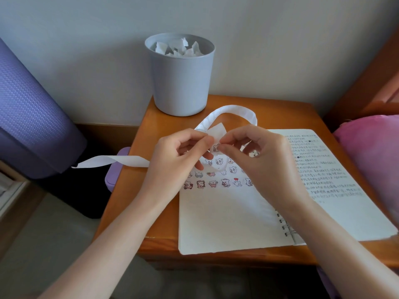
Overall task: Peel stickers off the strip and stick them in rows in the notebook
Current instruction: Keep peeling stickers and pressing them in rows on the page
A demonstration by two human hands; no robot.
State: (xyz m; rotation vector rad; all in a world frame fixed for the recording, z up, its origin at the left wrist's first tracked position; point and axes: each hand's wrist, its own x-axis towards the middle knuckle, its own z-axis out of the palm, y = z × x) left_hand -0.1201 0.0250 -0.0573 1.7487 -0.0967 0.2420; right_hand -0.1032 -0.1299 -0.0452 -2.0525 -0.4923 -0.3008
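Observation:
An open spiral notebook (222, 223) lies on the wooden table (129, 201). Its left page carries rows of small cartoon stickers (218, 183); its right page is full of handwriting. A long white sticker strip (232, 110) loops above the notebook and trails off the table's left edge. My left hand (179, 156) pinches the strip over the page's upper part. My right hand (259, 156) pinches a small sticker (215, 147) at the strip with thumb and forefinger. Both hands hide part of the upper sticker rows.
A grey bin (180, 83) holding crumpled white paper stands at the table's back edge against the wall. A purple case (114, 169) sits off the table's left side, beside a purple chair back (32, 117). Pink bedding (373, 158) lies at the right.

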